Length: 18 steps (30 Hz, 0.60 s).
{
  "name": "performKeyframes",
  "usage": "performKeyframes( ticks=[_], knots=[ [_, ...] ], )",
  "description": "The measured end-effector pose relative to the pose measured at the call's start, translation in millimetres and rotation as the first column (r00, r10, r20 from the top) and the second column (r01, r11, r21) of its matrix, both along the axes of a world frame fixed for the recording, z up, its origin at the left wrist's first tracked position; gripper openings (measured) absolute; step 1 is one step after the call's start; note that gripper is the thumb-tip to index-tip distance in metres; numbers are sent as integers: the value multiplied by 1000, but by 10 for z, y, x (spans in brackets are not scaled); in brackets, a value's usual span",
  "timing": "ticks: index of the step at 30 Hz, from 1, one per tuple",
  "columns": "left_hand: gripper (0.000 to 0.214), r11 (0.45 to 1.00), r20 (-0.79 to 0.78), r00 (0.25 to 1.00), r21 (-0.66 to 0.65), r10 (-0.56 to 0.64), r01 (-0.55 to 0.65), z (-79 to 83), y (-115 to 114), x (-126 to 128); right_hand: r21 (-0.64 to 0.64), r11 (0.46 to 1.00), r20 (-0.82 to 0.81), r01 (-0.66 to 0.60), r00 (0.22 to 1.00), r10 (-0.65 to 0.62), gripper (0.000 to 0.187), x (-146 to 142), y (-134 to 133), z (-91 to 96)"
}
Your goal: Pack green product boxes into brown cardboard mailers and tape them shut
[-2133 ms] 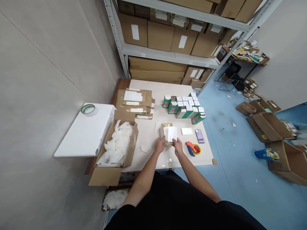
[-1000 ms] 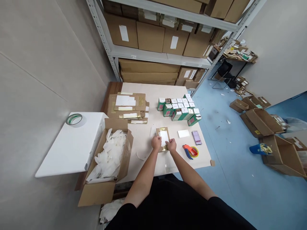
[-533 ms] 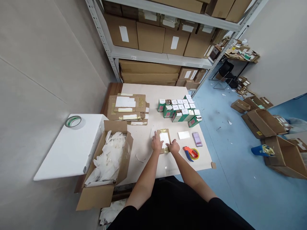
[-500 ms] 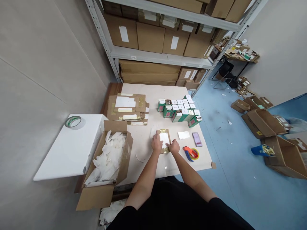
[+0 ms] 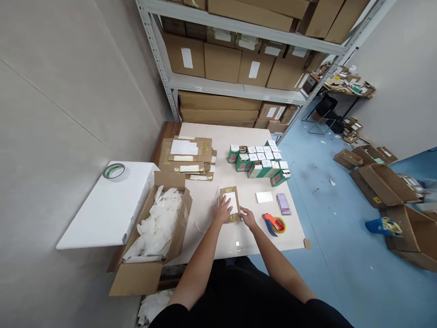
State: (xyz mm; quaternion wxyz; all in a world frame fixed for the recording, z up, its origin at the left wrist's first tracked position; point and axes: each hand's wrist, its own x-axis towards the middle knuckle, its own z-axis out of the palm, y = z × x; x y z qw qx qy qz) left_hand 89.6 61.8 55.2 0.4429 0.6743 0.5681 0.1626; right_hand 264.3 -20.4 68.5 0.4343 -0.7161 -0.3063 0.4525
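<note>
Small cardboard package [image 5: 228, 189] lies flat on the desk [image 5: 223, 132], near side, right in front of the person; white label [image 5: 232, 200] on its top face, shiny tape across both ends. Left hand [image 5: 221, 210] lies over the package's left part, fingers spread and flat on the label, not clenched. Right hand [image 5: 247, 216] at the package's lower right edge, fingertips against it; can't tell if these fingers pinch it or only rest there, view too small.

Right of the package: white flat piece [image 5: 264, 197], then a purple item [image 5: 283, 204], pixelated. Nearer, an orange and blue tape dispenser [image 5: 270, 222] with yellow ring, just beside the right hand, untouched. Beyond, a cluster of green and white boxes [image 5: 261, 164], more than 10. Far left of desk, stack of flattened cardboard [image 5: 186, 157]. Left of the package, open carton [image 5: 180, 228] full of crumpled white paper [image 5: 159, 223]. 1 green-edged tape roll [image 5: 109, 167] on a white surface [image 5: 102, 214] by the wall.
</note>
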Motion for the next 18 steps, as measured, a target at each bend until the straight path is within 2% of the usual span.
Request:
performKeyframes(
  ticks=[2, 5, 7, 9, 13, 18],
  knots=[
    [70, 994, -45, 995, -43, 94, -96, -26, -63, -114, -4, 999, -29, -38, 999, 37, 40, 13, -78, -27],
    [83, 959, -49, 975, -176, 218, -223, -98, -201, -351, -101, 995, -56, 4, 998, -9, 60, -42, -222, -139],
    [92, 946, 11, 969, -221, 245, -237, -154, -324, -498, -177, 984, -65, 31, 997, -44, 69, -133, -291, -222],
    [99, 953, 85, 966, -209, 243, -221, -198, -450, -591, -212, 977, -111, 5, 993, -29, 68, -246, -312, -275],
    [95, 945, 231, 923, -187, 307, -268, -192, -627, -610, -146, 985, -241, -90, 969, 53, 53, -394, -237, -229],
    [87, 922, 421, 830, -287, 365, -260, 15, -810, -488, 10, 997, -273, -81, 959, 81, 46, -205, -136, 7]
  ],
)
